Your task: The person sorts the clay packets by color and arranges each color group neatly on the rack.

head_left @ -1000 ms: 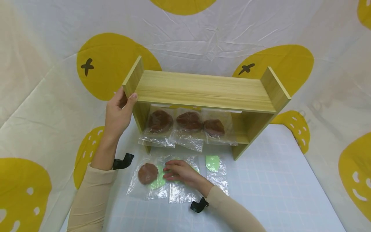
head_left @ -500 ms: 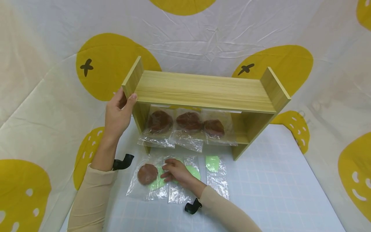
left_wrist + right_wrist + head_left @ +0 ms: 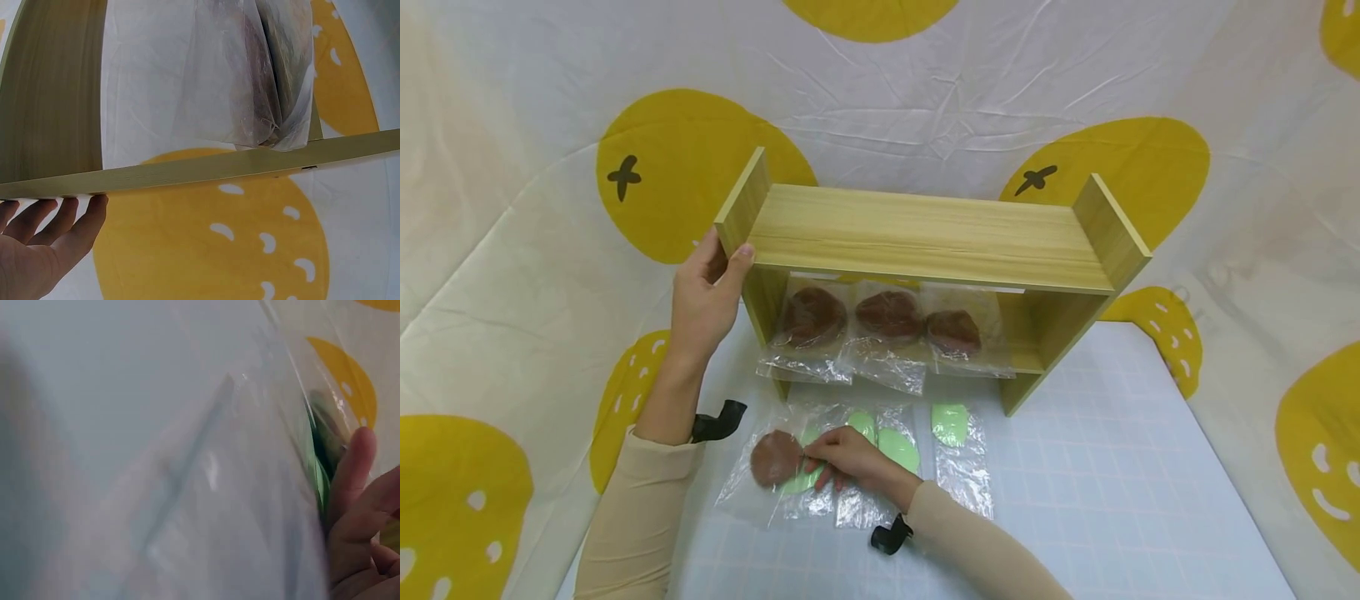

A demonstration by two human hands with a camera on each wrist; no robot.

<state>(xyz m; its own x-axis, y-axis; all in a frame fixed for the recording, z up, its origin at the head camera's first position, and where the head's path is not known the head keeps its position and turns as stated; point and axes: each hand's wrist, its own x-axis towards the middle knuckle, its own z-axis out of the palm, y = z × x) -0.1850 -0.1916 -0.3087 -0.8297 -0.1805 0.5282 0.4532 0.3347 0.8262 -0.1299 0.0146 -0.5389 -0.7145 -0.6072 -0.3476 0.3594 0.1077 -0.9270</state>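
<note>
My left hand (image 3: 703,296) grips the left side panel of a light wooden shelf (image 3: 925,233), thumb inside and fingers along the outer face, as the left wrist view also shows. Lower down, my right hand (image 3: 859,460) pinches the right edge of a clear plastic bag (image 3: 741,492) with a flat brown disc (image 3: 776,459) in it. This bag lies partly over clear bags with green pieces (image 3: 898,450). In the right wrist view, blurred clear plastic fills much of the picture beside my right fingers (image 3: 355,465).
Three clear bags with dark brown discs (image 3: 813,317) lie side by side on the lower shelf board, their ends hanging over its front. Another bag with a green piece (image 3: 950,425) lies on the white table (image 3: 1105,500). A patterned cloth (image 3: 880,108) hangs behind.
My right hand came slightly down and its fingers closed on the edge of the bag with the brown disc. That bag shifted a little left and toward me. My left hand stayed put.
</note>
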